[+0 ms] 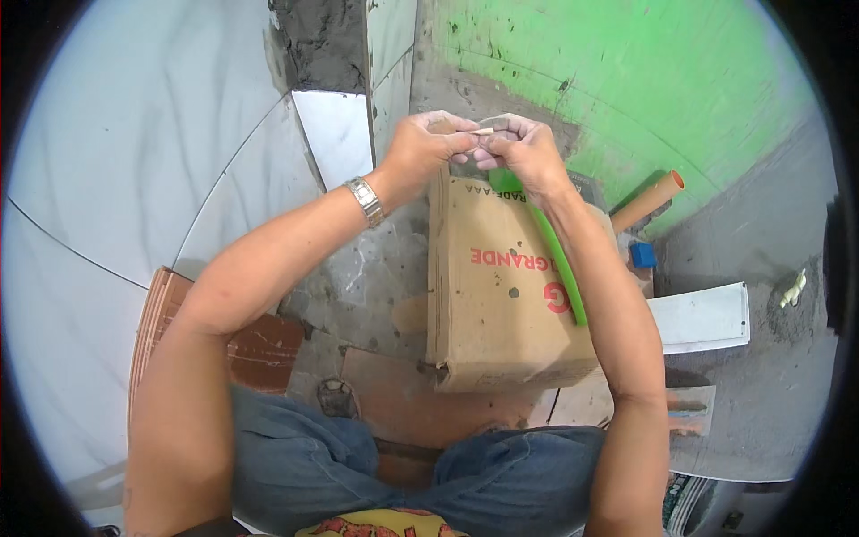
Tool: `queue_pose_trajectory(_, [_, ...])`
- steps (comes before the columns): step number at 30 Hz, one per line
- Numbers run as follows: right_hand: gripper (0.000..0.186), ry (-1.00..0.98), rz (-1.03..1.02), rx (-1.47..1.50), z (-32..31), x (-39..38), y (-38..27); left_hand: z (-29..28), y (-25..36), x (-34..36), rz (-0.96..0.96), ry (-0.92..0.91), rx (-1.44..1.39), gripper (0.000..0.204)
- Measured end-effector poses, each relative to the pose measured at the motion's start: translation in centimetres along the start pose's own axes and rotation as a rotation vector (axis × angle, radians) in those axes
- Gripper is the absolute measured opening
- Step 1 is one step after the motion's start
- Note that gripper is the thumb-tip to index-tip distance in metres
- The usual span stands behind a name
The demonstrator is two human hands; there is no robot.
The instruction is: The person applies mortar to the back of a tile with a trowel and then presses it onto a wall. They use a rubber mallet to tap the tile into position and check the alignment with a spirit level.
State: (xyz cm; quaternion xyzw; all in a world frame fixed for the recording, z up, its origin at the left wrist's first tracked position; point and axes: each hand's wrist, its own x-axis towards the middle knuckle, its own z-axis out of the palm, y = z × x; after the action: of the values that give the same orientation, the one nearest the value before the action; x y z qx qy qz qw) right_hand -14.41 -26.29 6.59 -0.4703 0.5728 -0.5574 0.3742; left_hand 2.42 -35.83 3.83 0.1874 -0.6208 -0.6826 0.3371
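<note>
Near the upper middle, my left hand (429, 148) and my right hand (522, 152) are raised close together, their fingers bent round a small pale, narrow piece (484, 132) that I cannot identify more exactly. Below them lies a large cardboard box (497, 251) with red and dark print. A bright green curved strip (562, 273) lies on the box, partly hidden by my right forearm.
Marbled tiles (134, 125) cover the left wall; a green wall (626, 72) is at upper right. An orange pipe (649, 197), blue block (642, 255) and white pieces (702, 315) lie at right. Stacked reddish tiles (157, 309) are at left, near my legs.
</note>
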Motion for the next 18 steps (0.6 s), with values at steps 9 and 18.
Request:
queue_pose_trajectory(9, [0.025, 0.004, -0.101, -0.121, -0.6, 0.2, -0.7, 0.0, 0.8, 0.5, -0.142, -0.093, -0.332, 0.034])
queue_pose_trajectory(18, [0.019, 0.031, -0.057, 0.013, 0.0, 0.3, -1.1, 0.6, 0.9, 0.1, -0.042, 0.062, -0.153, 0.040])
